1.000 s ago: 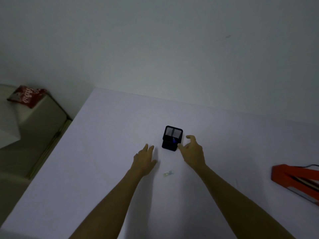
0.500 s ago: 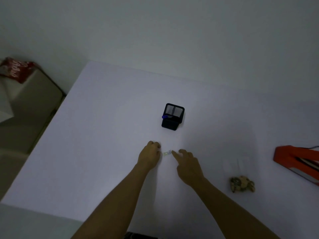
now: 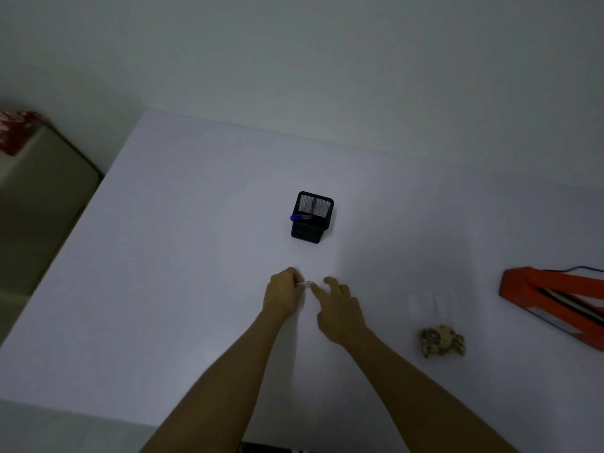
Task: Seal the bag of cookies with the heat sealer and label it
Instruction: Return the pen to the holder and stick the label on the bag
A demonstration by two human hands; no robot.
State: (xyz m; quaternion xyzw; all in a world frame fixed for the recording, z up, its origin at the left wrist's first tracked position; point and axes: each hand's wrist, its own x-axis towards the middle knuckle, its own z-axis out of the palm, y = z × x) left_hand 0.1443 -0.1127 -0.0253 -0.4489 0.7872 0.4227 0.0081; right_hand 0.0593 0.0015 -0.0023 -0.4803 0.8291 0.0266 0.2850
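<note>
A small pale label (image 3: pixel 307 284) lies on the white table (image 3: pixel 183 289) between my two hands. My left hand (image 3: pixel 283 297) is curled, its fingertips pinching the label's left end. My right hand (image 3: pixel 340 310) touches the label's right end with an outstretched finger. To the right a clear bag (image 3: pixel 434 304) lies flat with brown cookies (image 3: pixel 441 341) bunched at its near end. The red heat sealer (image 3: pixel 555 300) sits at the table's right edge, its arm raised.
A black mesh pen holder (image 3: pixel 312 219) with a blue pen (image 3: pixel 299 218) stands beyond my hands. A beige cabinet (image 3: pixel 42 197) with a red packet (image 3: pixel 14 129) on it stands left of the table. A wall rises behind.
Both hands drew back from the pen holder to the label. My left hand closed its fingertips on it, my right finger reached its other end. The view tilted down, showing the cookie bag.
</note>
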